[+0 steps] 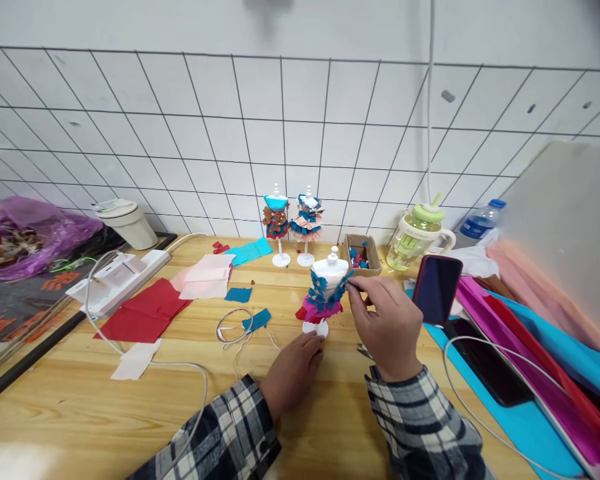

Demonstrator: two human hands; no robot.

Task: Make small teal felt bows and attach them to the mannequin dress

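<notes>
A small white dress form [330, 269] stands upright on a round base, dressed in teal ruffles [319, 291] above a magenta skirt piece [314, 309]. At its base lies my left hand [294, 371], fingertips touching the rim; the rest of its fingers are partly hidden, bent together against the tabletop. My right hand [387, 323] is closed in a pinch at the right edge of the ruffles, with thumb and forefinger on the teal fabric. Below this hand a metal tool [364, 350] shows only in part. Two more dressed forms, one in brown ruffles [276, 220] and one in teal and peach ruffles [307, 223], stand behind.
A cardboard box [375, 257] of scraps, a green-lidded jug [415, 233] and a propped phone [437, 287] stand right. Folded fabrics [535, 373] fill the right edge. Red cloth [143, 310], a power strip [115, 280] and a cup [130, 223] are left. White cables cross the table.
</notes>
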